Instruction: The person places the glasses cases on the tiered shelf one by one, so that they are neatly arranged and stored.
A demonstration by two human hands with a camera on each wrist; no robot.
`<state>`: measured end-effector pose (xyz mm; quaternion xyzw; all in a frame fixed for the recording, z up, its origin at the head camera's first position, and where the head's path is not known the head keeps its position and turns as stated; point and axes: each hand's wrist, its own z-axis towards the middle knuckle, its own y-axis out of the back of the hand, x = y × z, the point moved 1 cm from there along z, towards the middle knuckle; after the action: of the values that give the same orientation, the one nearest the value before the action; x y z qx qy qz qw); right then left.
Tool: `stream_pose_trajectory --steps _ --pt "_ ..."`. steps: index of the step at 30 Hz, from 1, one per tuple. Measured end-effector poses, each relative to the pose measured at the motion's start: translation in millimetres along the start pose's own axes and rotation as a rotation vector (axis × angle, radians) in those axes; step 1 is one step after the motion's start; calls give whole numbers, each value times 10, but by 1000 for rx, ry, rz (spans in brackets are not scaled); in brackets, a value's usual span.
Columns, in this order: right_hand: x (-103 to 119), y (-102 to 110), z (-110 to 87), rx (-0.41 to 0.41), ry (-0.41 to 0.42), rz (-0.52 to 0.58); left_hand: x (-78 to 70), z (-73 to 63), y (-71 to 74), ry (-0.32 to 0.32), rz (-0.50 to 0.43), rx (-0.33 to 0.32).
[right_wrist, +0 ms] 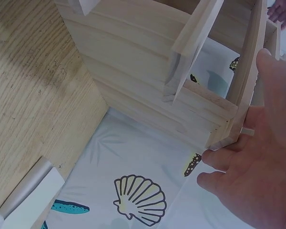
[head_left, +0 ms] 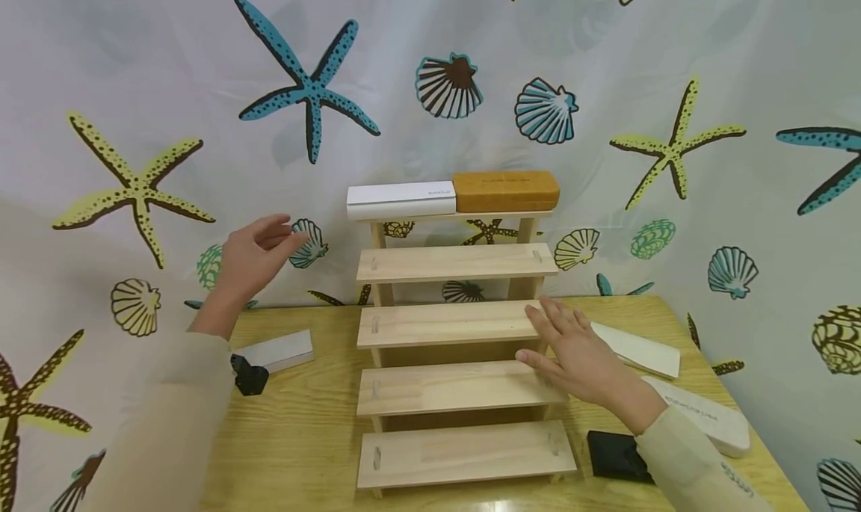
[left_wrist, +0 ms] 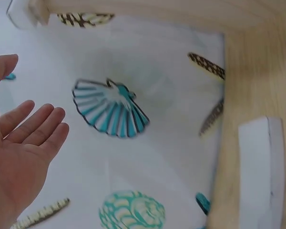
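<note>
From where I stand, the stepped wooden rack [head_left: 464, 456] sits mid-desk [head_left: 282, 437], low tier near, high tier far, prob. so each board can show its load. On its top tier a slim white box [head_left: 401, 199] and an orange case [head_left: 507, 192] lie end to end, touching, prob. b/c together they just fill that board.

The right hand [head_left: 578, 355] is spread, fingers nearly straight, at the rack's right side, gripping no box; looks like it's steadying the boards, tho can't tell how firmly it touches. The left hand [head_left: 258, 250] hangs in the air left of the top tiers, fingers loosely bent, holding nothing.

Other stuff: a pale box [head_left: 285, 347] far left; on the right, a long white box [head_left: 635, 350], then a lettered white case [head_left: 699, 415], then a black case [head_left: 608, 456] nearest. The right sleeve [head_left: 693, 463] partly blocks that one. Printed cloth [head_left: 403, 19] hangs close behind, limiting room at the far side.
</note>
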<state>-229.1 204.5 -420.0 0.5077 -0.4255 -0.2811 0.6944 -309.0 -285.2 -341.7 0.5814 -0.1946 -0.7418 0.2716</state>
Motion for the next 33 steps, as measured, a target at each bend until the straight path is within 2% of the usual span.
stream_pose_trajectory --steps 7,12,18,25,33 --pt "2 -1 -9 -8 3 0 570 -273 109 35 52 16" --pt "-9 -10 -4 -2 -5 -3 957 -468 97 97 67 45" --pt "-18 -10 -6 -4 -4 -5 1335 -649 49 165 112 89" --pt "-15 -12 -5 0 -5 0 1661 -809 -37 218 141 124" --pt "-6 -3 -10 0 -2 0 1865 -917 -60 308 177 198"
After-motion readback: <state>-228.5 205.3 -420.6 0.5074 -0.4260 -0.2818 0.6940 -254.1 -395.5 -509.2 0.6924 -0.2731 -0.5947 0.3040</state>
